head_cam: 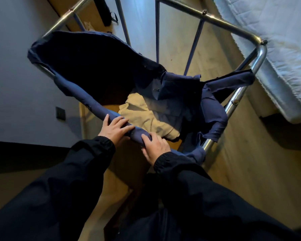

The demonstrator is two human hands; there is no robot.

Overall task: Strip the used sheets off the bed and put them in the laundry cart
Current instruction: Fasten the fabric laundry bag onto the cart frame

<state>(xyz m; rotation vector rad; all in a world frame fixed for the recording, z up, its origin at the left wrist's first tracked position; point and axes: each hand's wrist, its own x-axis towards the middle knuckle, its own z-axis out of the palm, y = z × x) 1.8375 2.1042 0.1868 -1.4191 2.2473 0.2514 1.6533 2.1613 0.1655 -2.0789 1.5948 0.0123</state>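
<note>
One cream sheet [146,117] lies in the laundry cart [233,103] and the bed [276,49] looks bare: nearly done. On its rail the left hand [116,128] rests with fingers released; the right hand [155,147] grasps it.

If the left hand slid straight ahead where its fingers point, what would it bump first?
Probably the yellow sheet in the cart. The left hand rests on the rail, fingers aimed over it, but the sheet lies lower, so it might pass above it.
</note>
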